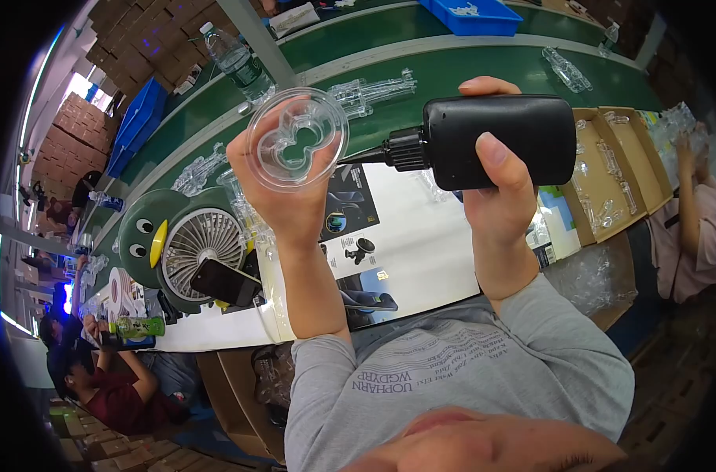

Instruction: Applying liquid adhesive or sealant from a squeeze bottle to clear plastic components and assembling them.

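My left hand (287, 211) grips a round clear plastic piece (297, 178) with a raised, three-lobed hollow in its middle. The piece is held up above the white work surface, its open face turned toward me. In my right hand (501, 189) lies a black squeeze bottle (535, 138), tipped on its side, thumb across its front and fingers behind. Its ribbed cap and thin black nozzle (364, 156) point left, with the tip at the right rim of the clear piece. Whether the tip touches the plastic I cannot tell.
A green penguin-faced fan (142, 228) with a phone (228, 285) before it stands left. Clear parts (366, 96) lie on the green belt (444, 71) near a water bottle (236, 61). Right is a cardboard tray (610, 228) of clear parts. Co-workers sit at both sides.
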Available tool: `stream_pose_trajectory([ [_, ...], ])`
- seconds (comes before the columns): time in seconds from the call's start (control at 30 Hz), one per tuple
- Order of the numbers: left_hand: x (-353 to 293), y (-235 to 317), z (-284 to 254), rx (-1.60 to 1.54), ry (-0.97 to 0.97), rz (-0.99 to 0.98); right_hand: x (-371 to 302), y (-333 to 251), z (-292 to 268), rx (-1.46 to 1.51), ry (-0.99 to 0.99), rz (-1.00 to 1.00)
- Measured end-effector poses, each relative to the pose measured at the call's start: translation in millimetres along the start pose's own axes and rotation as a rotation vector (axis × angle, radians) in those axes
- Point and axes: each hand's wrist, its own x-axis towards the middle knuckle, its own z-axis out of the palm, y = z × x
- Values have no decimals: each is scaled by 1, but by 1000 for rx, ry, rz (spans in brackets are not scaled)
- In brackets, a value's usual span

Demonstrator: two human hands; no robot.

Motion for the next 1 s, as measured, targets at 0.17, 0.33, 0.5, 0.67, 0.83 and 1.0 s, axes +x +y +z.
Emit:
stream_pose_trajectory([
  [0.17, 0, 0, -1, 0, 3, 1, 0, -1, 0, 12, -11, 13],
  [0.33, -1, 0, -3, 49, -7, 11, 1, -1, 1, 38, -9, 4],
  [0.5, 0, -1, -3, 43, -18, 36, 2, 0, 0, 58, -18, -13],
  [0.67, 0, -3, -4, 40, -28, 47, 2, 0, -2, 60, -16, -3],
  [0.83, 2, -3, -3, -16, -55, 129, 2, -1, -1, 66, -2, 8],
  [1.0, 2, -1, -4, 27, -63, 126, 3, -1, -1, 73, 14, 6],
])
